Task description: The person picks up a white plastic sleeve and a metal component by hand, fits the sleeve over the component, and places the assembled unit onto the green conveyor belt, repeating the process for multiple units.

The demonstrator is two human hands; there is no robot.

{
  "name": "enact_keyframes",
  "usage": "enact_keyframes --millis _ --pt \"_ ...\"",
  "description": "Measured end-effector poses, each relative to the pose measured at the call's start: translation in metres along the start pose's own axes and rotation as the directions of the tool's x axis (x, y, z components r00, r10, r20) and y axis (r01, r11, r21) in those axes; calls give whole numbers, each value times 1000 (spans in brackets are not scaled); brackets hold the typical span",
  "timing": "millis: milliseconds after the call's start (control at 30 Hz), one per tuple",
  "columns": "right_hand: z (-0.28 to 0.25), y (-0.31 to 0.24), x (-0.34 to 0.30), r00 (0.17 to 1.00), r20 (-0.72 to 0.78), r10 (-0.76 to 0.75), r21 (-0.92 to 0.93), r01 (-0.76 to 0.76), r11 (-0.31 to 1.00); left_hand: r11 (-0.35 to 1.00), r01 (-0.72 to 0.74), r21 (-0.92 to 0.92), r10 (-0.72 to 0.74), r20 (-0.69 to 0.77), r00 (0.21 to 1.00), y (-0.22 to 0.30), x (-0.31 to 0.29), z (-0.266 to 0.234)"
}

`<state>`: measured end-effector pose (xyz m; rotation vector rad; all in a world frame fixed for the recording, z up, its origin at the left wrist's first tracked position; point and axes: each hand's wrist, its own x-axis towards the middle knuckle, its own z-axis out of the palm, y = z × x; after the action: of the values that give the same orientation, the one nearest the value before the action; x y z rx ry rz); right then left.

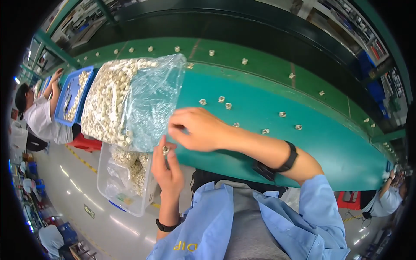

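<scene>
My left hand (167, 171), at the near edge of the green bench mat (255, 108), pinches a small metallic and cream-coloured ring-shaped part (166, 150) between thumb and fingers. Just above it, my right hand (197, 129) reaches in from the right with fingers curled and closed; whatever is between its fingertips is hidden. To the left lies a large clear plastic bag (151, 93) holding many cream-coloured cylindrical pieces (106, 97). Several similar small parts (228, 106) are scattered on the mat beyond and beside my right forearm.
Behind the mat, a green conveyor strip (268, 69) carries a spaced row of small parts. A blue tray (73, 122) of pieces stands left of the bag, beside a person (43, 117). Below the bag is a clear plastic bin (104, 177) with bagged parts. Another person (388, 201) sits far right.
</scene>
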<state>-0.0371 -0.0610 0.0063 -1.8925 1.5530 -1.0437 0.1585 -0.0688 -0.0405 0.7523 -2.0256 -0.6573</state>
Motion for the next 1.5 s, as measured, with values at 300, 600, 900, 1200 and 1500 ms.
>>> enact_keyframes --millis 300,600,900,1200,1500 --pt "133 38 131 960 191 -203 -214 243 946 827 370 -425 -495 -235 837 -59 -53 -58" --pt "102 46 125 983 132 -127 126 111 986 860 252 -443 -408 -301 862 -66 -44 -55" --pt "-22 -10 -22 986 49 162 873 -121 472 949 -37 -314 -8 -142 990 5 16 -1" --pt "-73 -18 -152 869 -441 225 373 -51 926 872 -242 -425 307 90 947 73 28 75" --pt "-81 -13 -201 783 -602 154 262 11 965 829 -239 -506 394 223 892 104 25 107"
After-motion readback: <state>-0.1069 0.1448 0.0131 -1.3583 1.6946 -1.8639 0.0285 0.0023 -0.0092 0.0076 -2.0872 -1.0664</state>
